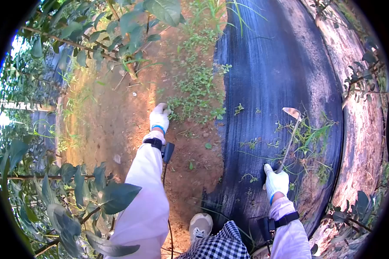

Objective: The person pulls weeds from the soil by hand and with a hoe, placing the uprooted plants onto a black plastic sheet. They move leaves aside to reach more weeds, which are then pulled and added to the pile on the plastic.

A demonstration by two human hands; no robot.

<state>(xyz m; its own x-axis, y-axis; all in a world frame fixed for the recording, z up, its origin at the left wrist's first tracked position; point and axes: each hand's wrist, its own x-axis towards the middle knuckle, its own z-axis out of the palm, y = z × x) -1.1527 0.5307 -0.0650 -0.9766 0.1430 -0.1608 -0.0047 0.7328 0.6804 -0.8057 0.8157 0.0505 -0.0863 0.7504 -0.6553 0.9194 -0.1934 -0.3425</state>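
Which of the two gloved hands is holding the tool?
The right hand, closed on the tool over the black sheet. The left hand is at the edge of the weeds, no tool showing.

Left arm [145, 196]: stretched well forward, slanting inward in a pale sleeve.
Left wrist [157, 132]: was nearly straight, a black strap [153, 142] sitting below it.
Left hand [159, 117]: was white-gloved, with fingers bent; whether they pinched was too small to tell.
Right arm [291, 237]: reached less far, leaning slightly inward.
Right wrist [277, 197]: showed a blue-edged cuff.
Right hand [276, 182]: was gloved too, fingers curled into a grip, thumb [268, 168] pointing forward, well apart from the left.
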